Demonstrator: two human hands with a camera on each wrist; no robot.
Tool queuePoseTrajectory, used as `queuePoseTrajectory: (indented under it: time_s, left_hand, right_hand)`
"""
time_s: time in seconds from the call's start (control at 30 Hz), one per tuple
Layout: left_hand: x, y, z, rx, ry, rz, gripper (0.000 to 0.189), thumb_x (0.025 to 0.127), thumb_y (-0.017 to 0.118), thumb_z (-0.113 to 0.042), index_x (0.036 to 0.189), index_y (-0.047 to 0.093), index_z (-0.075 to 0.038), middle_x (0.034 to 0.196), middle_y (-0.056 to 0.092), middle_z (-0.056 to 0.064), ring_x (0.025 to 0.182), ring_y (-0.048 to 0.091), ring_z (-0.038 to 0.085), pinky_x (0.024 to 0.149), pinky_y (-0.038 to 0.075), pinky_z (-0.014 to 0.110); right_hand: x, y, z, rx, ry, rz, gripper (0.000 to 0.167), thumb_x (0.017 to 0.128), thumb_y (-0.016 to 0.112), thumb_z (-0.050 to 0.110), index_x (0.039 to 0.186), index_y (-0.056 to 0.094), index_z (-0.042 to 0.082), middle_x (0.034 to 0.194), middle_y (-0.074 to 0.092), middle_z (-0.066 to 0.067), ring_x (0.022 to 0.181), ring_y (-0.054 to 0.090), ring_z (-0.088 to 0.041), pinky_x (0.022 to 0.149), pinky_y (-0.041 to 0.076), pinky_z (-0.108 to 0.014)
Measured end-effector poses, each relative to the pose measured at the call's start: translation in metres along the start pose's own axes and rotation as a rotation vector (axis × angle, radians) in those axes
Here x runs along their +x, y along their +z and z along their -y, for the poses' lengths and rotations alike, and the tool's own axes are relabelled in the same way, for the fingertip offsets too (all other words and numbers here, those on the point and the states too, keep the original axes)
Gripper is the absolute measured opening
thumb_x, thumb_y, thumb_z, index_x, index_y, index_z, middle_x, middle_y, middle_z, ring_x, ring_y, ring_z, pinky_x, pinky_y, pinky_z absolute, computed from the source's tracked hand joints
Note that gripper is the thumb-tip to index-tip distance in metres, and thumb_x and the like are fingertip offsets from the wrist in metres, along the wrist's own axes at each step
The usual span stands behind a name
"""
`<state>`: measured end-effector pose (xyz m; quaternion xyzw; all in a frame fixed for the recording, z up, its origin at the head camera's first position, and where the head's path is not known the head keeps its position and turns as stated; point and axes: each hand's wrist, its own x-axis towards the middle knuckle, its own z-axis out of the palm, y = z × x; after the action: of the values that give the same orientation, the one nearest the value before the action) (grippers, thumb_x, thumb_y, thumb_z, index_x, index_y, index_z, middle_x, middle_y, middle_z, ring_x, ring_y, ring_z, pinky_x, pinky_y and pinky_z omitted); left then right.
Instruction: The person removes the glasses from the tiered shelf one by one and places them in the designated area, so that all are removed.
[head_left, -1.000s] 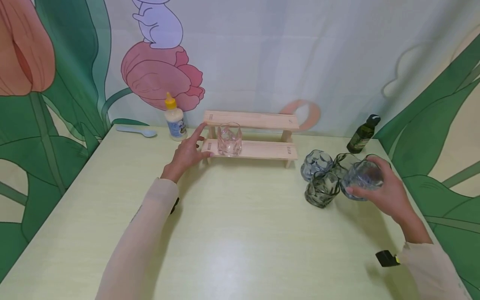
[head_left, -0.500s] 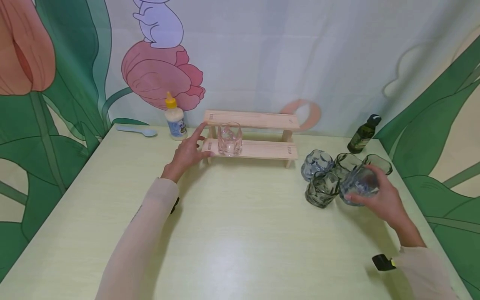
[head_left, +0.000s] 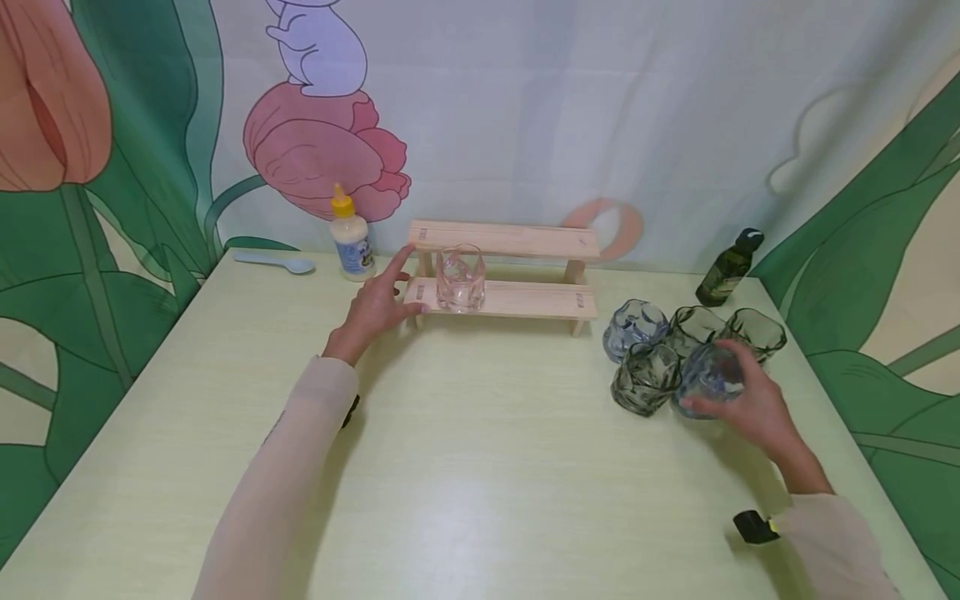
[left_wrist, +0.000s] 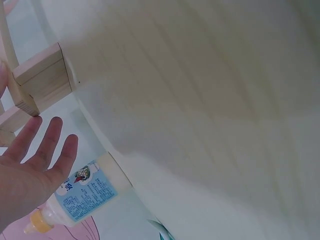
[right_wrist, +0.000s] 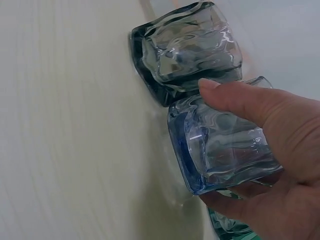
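In the head view my right hand (head_left: 761, 412) holds a bluish drinking glass (head_left: 711, 382) between thumb and fingers. The right wrist view has this glass (right_wrist: 220, 145) beside a grey-green glass (right_wrist: 190, 52); its base is close to the table, but contact is unclear. Several other glasses cluster around it: a blue glass (head_left: 633, 329) and smoky ones, among them a front smoky glass (head_left: 645, 379). My left hand (head_left: 372, 310) touches the left end of a two-step wooden stand (head_left: 525, 298), its fingers (left_wrist: 64, 155) extended. On the lower step stands a pinkish clear glass (head_left: 461, 282).
A white bottle (head_left: 352, 246) with a yellow nozzle stands left of the stand, beside a pale blue spoon (head_left: 273, 262). Behind the glasses is a dark green bottle (head_left: 726, 271). A patterned cloth (head_left: 480, 108) hangs behind the table (head_left: 465, 467).
My right hand has moved left and towards the front with the blue glass, bringing it beside the front smoky glass and uncovering the glass at the right. My left hand has stayed put.
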<state>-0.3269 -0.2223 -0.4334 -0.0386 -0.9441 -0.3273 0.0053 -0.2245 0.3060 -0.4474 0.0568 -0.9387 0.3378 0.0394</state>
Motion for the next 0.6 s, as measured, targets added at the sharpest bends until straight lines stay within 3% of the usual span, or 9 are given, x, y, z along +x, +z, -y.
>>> queuePoseTrajectory:
  time_s: [0.6]
  left_hand:
    - [-0.0001, 0.0, 0.0005, 0.001, 0.008, -0.007, 0.102, 0.087, 0.079, -0.025, 0.159, 0.009, -0.041, 0.146, 0.054, 0.017, 0.125, 0.057, 0.041, 0.098, 0.048, 0.06]
  right_hand:
    - [0.0004, 0.0078, -0.0038, -0.011, 0.02, 0.008, 0.103, 0.076, 0.088, 0.027, 0.154, 0.024, 0.007, 0.137, 0.048, -0.036, 0.123, 0.046, -0.056, 0.089, 0.042, -0.07]
